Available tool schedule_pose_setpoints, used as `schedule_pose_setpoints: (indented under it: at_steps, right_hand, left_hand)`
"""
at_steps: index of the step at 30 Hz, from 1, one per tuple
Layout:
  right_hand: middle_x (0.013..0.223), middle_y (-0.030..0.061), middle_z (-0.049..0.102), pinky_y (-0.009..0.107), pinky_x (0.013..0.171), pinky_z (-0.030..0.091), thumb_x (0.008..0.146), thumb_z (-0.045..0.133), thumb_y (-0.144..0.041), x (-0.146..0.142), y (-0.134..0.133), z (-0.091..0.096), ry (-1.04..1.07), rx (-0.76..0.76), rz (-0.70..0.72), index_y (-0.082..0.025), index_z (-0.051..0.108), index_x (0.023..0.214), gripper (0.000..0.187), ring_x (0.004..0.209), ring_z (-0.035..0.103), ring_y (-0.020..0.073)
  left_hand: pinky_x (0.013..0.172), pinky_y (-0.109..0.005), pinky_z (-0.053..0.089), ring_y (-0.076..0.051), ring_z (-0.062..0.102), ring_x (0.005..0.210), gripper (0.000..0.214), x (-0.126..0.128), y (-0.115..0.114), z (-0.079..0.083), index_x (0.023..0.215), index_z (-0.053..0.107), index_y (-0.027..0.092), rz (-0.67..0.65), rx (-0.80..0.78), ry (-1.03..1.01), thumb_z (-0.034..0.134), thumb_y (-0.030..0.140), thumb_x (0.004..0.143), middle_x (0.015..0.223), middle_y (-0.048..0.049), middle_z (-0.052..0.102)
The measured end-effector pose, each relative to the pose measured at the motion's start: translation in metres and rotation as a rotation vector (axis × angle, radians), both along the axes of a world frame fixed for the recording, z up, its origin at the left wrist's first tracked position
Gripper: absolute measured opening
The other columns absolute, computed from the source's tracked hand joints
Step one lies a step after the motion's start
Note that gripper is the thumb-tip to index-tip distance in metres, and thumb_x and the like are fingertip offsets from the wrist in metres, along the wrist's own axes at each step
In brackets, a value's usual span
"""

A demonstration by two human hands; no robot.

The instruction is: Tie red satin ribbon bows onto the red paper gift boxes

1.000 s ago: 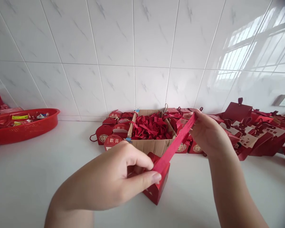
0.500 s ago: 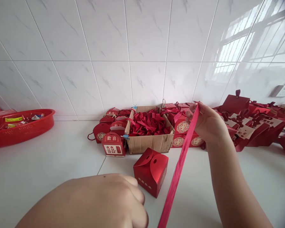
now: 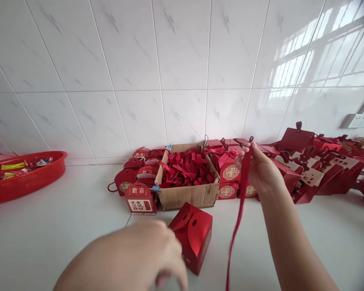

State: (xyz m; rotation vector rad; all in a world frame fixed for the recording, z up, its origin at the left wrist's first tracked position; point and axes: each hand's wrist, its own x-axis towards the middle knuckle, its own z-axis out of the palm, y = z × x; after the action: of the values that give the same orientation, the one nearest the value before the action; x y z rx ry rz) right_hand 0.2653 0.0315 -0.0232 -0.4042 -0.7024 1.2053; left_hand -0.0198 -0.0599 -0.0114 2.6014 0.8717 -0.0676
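Note:
My right hand (image 3: pixel 259 169) is raised over the white counter and pinches the top end of a long red ribbon (image 3: pixel 238 220), which hangs down out of the bottom of the view. A small red gift box (image 3: pixel 191 236) with a folded curved top stands on the counter just left of the ribbon. My left hand (image 3: pixel 133 258) is low and close to the camera, left of that box, blurred, with its fingers curled. Whether it holds anything does not show. Behind the box a cardboard carton (image 3: pixel 188 196) is heaped with red ribbons.
Finished red gift boxes (image 3: pixel 136 198) crowd both sides of the carton against the tiled wall (image 3: pixel 182 81). Flat and half-folded red boxes (image 3: pixel 321 169) pile up at the right. A red plastic basket (image 3: pixel 24 182) with sweets sits at the left. A wall socket (image 3: pixel 356 120) is at far right.
The ribbon, first stretched between both hands over the small box, left my left hand and now hangs straight from my right. My left hand dropped toward the camera.

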Motion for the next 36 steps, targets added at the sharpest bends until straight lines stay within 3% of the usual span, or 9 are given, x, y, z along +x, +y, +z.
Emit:
schedule_pose_setpoints:
  at_steps: [3, 6, 8, 13, 16, 18, 25, 33, 36]
  right_hand:
    - [0.060, -0.0089, 0.051, 0.016, 0.060, 0.050, 0.076, 0.070, -0.033, 0.002, -0.004, 0.003, -0.013, 0.002, -0.015, -0.022, 0.058, 0.078, 0.016, 0.053, 0.053, 0.0042]
    - [0.056, -0.0090, 0.047, 0.018, 0.052, 0.047, 0.076, 0.070, -0.033, -0.002, -0.015, 0.007, -0.172, 0.029, 0.040, -0.024, 0.056, 0.076, 0.016, 0.047, 0.047, 0.0053]
    - [0.054, -0.0085, 0.047, 0.020, 0.047, 0.043, 0.074, 0.072, -0.030, -0.008, -0.026, 0.009, -0.400, 0.055, 0.145, -0.023, 0.053, 0.075, 0.019, 0.045, 0.046, 0.0066]
    - [0.061, -0.0031, 0.055, 0.022, 0.048, 0.041, 0.078, 0.064, -0.027, -0.026, -0.051, 0.013, -1.222, 0.102, 0.564, -0.020, 0.049, 0.074, 0.017, 0.053, 0.053, 0.0108]
    - [0.063, -0.0019, 0.055, 0.021, 0.044, 0.034, 0.079, 0.061, -0.026, -0.034, -0.054, 0.010, -1.638, 0.114, 0.578, -0.020, 0.053, 0.075, 0.010, 0.053, 0.049, 0.0104]
    - [0.064, -0.0012, 0.056, 0.022, 0.043, 0.032, 0.078, 0.060, -0.025, -0.039, -0.051, 0.008, -1.786, 0.102, 0.568, -0.021, 0.055, 0.078, 0.007, 0.052, 0.046, 0.0103]
    - [0.070, -0.0002, 0.055, 0.024, 0.048, 0.032, 0.081, 0.055, -0.028, -0.055, -0.042, 0.004, -1.892, 0.090, 0.617, -0.021, 0.045, 0.075, 0.013, 0.060, 0.049, 0.0130]
    - [0.078, 0.0009, 0.055, 0.025, 0.052, 0.035, 0.079, 0.055, -0.028, -0.060, -0.039, 0.000, -1.872, 0.127, 0.572, -0.021, 0.048, 0.078, 0.009, 0.066, 0.050, 0.0147]
    - [0.082, 0.0025, 0.057, 0.026, 0.053, 0.036, 0.078, 0.056, -0.027, -0.061, -0.038, -0.003, -1.845, 0.128, 0.537, -0.021, 0.049, 0.081, 0.009, 0.070, 0.052, 0.0160]
  left_hand:
    - [0.059, -0.023, 0.038, -0.014, 0.056, 0.072, 0.021, 0.007, 0.024, 0.024, 0.092, 0.067, 0.030, 0.214, 0.015, 0.031, 0.059, 0.041, 0.075, 0.079, 0.0017, 0.060]
    - [0.050, -0.022, 0.033, -0.013, 0.052, 0.064, 0.038, 0.016, 0.045, 0.021, 0.110, 0.060, 0.032, 0.375, 0.025, 0.119, 0.059, 0.042, 0.073, 0.078, 0.0029, 0.056]
    - [0.046, -0.022, 0.029, -0.013, 0.050, 0.061, 0.040, 0.023, 0.054, 0.012, 0.110, 0.060, 0.032, 0.352, 0.008, 0.174, 0.059, 0.039, 0.071, 0.075, 0.0027, 0.054]
    - [0.043, -0.023, 0.028, -0.013, 0.051, 0.059, 0.023, 0.036, 0.062, -0.004, 0.089, 0.062, 0.027, 0.253, -0.043, 0.204, 0.057, 0.027, 0.067, 0.076, 0.0022, 0.057]
    - [0.041, -0.023, 0.028, -0.013, 0.050, 0.056, 0.017, 0.040, 0.063, -0.008, 0.082, 0.058, 0.024, 0.261, -0.046, 0.197, 0.054, 0.022, 0.066, 0.074, 0.0018, 0.059]
    - [0.041, -0.023, 0.028, -0.013, 0.049, 0.053, 0.015, 0.041, 0.062, -0.009, 0.081, 0.057, 0.024, 0.242, -0.070, 0.192, 0.052, 0.022, 0.067, 0.073, 0.0019, 0.059]
    - [0.043, -0.025, 0.027, -0.013, 0.045, 0.049, 0.025, 0.037, 0.060, -0.010, 0.096, 0.059, 0.024, 0.269, -0.087, 0.244, 0.046, 0.030, 0.076, 0.069, -0.0006, 0.057]
    - [0.042, -0.027, 0.023, -0.011, 0.036, 0.045, 0.016, 0.037, 0.060, -0.007, 0.066, 0.056, 0.020, 0.238, -0.028, 0.121, 0.045, 0.025, 0.077, 0.058, 0.0002, 0.053]
    - [0.044, -0.027, 0.023, -0.011, 0.034, 0.046, 0.019, 0.036, 0.062, -0.007, 0.063, 0.056, 0.020, 0.188, -0.032, 0.058, 0.046, 0.027, 0.079, 0.057, 0.0011, 0.052]
